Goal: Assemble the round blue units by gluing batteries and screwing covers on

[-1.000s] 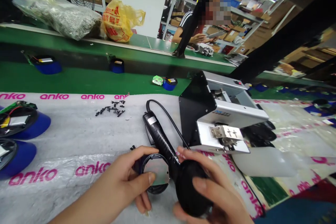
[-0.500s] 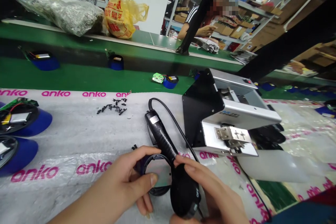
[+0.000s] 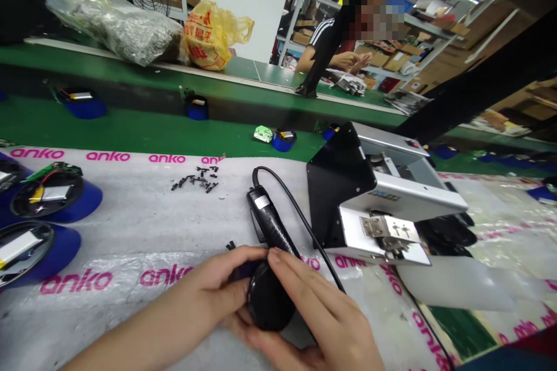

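A round black cover (image 3: 270, 300) is held in my right hand (image 3: 324, 313), fingers curled over its edge. My left hand (image 3: 213, 287) is closed around a round dark housing (image 3: 243, 271), now mostly hidden behind the cover and fingers. Cover and housing are face to face; whether they are seated together cannot be seen. Just beyond my hands lies a black electric screwdriver (image 3: 274, 223) with its cord looping to the right. Several small black parts (image 3: 198, 178) are scattered on the foam sheet.
Blue housings with batteries (image 3: 52, 194) stand at the left. More sit along the green conveyor belt (image 3: 143, 133). A silver and black machine (image 3: 383, 191) stands at the right. A yellow plastic bag (image 3: 206, 35) rests on the far ledge; a person sits beyond it.
My right hand has brought the black cover left onto the open face of the housing in my left hand, covering it. The view has shifted slightly.
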The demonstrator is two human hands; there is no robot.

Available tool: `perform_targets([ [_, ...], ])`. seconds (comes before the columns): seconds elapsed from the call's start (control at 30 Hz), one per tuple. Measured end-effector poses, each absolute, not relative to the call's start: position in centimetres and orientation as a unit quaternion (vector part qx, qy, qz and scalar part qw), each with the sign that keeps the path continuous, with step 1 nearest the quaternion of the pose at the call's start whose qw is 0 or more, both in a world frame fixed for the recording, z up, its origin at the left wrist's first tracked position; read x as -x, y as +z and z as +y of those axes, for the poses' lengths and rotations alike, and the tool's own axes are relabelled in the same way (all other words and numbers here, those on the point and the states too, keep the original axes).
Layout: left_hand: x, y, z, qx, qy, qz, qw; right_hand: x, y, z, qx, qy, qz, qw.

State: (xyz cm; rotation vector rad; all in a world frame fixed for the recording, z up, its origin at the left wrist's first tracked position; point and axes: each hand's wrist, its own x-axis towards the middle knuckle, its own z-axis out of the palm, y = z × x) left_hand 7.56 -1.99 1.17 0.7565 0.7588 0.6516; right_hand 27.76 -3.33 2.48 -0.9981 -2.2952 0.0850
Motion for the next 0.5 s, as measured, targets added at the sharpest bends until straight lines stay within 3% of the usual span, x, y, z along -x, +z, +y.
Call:
perform_targets([
  [0.5,-6.40,0.20,-1.10,-0.229,0.298,0.299,0.877,-27.50,2.50,-3.05,0.385,-0.010,-0.902,0.194],
])
